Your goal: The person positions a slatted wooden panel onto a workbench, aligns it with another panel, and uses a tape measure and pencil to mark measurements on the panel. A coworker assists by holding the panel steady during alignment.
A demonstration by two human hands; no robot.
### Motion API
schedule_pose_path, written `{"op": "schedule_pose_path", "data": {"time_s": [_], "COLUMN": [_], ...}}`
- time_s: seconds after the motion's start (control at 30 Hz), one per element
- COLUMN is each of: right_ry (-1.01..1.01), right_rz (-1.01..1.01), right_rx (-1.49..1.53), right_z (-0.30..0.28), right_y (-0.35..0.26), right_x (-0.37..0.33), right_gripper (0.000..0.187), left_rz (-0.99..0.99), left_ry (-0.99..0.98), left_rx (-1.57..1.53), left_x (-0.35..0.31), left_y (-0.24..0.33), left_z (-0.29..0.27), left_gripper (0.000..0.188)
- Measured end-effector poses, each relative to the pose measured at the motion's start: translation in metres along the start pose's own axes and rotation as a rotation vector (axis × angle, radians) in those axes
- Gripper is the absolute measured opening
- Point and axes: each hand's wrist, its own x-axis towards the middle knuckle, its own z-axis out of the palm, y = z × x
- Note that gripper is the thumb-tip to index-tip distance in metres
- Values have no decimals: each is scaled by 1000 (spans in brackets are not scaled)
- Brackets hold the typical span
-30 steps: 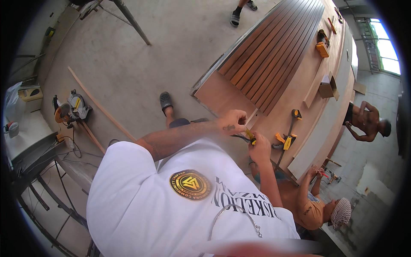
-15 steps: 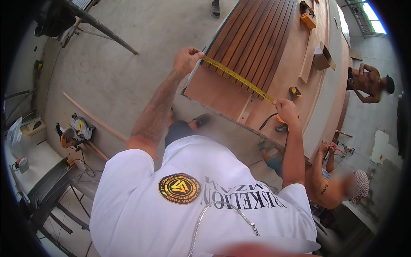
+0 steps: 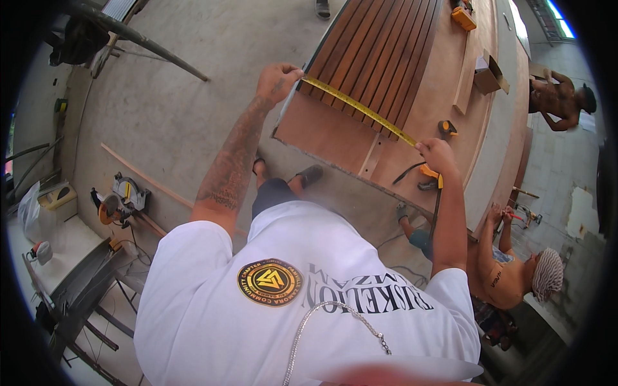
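A yellow tape measure blade (image 3: 360, 107) stretches taut across the near end of a dark brown slatted wood panel (image 3: 367, 55). My left hand (image 3: 278, 82) is closed, pinching one end of the blade at the panel's left edge. My right hand (image 3: 438, 153) is closed on the blade beyond the panel's right side, over the plywood tabletop (image 3: 328, 130). A yellow and black tool (image 3: 427, 179) lies just below my right hand, partly hidden; its kind is unclear. Another small black and yellow tool (image 3: 446, 128) rests on the wood nearby.
An open cardboard box (image 3: 490, 74) and a yellow-black power tool (image 3: 463, 18) sit farther along the table. One person (image 3: 505, 270) works at the right side, holding something red; another (image 3: 559, 100) stands beyond. A miter saw (image 3: 125, 196) is on the left floor.
The view has shifted slightly. Both hands keep their hold on the stretched blade, and the panel stays in place. The person at far right has changed arm position.
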Motion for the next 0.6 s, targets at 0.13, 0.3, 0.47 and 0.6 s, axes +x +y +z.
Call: {"op": "schedule_pose_path", "data": {"time_s": [0.13,0.3,0.47,0.6], "right_ry": [-15,-67,-67,-116], "right_rz": [21,19,52,79], "right_rx": [17,-36,2,25], "right_z": [-1,-3,-3,-4], "right_y": [4,7,5,4], "right_x": [-1,4,4,6], "right_gripper": [32,33,33,33], "left_rz": [12,-6,13,35], "left_ry": [-33,-15,-30,-22], "left_rx": [149,186,185,133], "left_x": [1,-1,0,2], "left_y": [1,2,2,-2], "left_z": [3,7,7,9], "left_gripper": [28,28,28,21]}}
